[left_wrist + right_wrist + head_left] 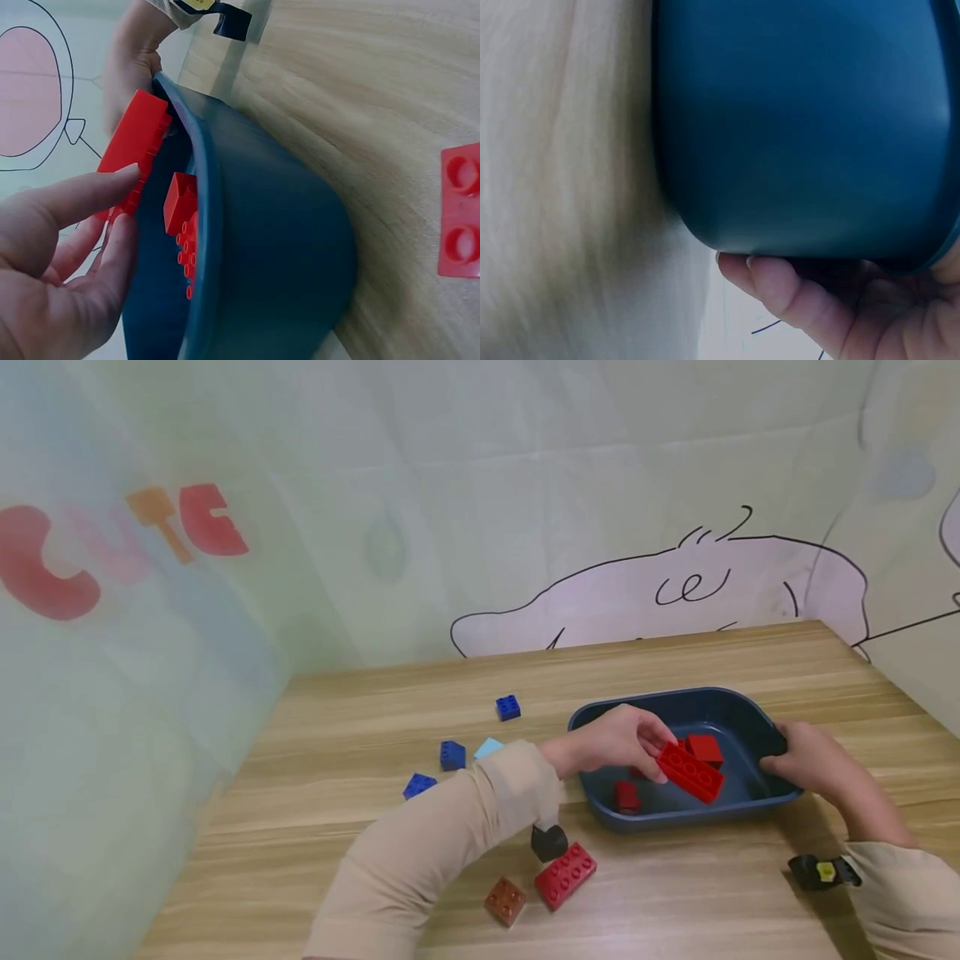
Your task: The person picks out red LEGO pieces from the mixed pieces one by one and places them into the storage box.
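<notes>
Between thumb and fingertips, my left hand [617, 743] pinches a long red toy brick [690, 772] over a dark blue basin [600, 817]. The left wrist view has the same brick [135, 150] tilted above the rim. Inside the basin lie several red bricks, among them one brick [705, 749] toward the back and a smaller one [627, 797] at the near left. My right hand [813, 760] grips the basin's right end, thumb over the rim; in the right wrist view its fingers [780, 289] press the outer wall.
In front of the basin lie a red brick [566, 876] and a brown brick [506, 902]. Left of it are blue bricks [452, 756], [420, 785], a light blue piece [488, 748] partly behind my left sleeve, and a blue brick [507, 707] farther back. A printed curtain [375, 527] hangs behind the table.
</notes>
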`<state>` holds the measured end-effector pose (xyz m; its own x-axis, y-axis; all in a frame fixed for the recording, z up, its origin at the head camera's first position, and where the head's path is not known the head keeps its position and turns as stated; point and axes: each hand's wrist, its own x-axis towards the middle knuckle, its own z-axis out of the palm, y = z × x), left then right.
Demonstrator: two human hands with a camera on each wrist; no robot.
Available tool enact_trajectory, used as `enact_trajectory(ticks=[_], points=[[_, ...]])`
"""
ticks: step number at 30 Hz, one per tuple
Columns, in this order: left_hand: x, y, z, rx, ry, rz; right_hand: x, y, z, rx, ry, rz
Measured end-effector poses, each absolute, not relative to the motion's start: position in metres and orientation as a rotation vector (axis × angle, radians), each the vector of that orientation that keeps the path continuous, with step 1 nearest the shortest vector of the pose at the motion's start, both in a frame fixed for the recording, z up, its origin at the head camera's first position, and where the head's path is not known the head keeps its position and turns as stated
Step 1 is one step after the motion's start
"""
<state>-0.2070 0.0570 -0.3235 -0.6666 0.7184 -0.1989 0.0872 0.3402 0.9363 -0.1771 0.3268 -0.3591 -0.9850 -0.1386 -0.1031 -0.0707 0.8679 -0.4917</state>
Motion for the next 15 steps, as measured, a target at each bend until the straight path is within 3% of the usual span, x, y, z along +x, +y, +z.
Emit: enact_trajectory(ticks=[15], points=[[-0.205, 0.075, -0.326, 0.715, 2.111, 1.244, -0.177, 0.326, -0.357, -0.138, 2.880, -0.764]])
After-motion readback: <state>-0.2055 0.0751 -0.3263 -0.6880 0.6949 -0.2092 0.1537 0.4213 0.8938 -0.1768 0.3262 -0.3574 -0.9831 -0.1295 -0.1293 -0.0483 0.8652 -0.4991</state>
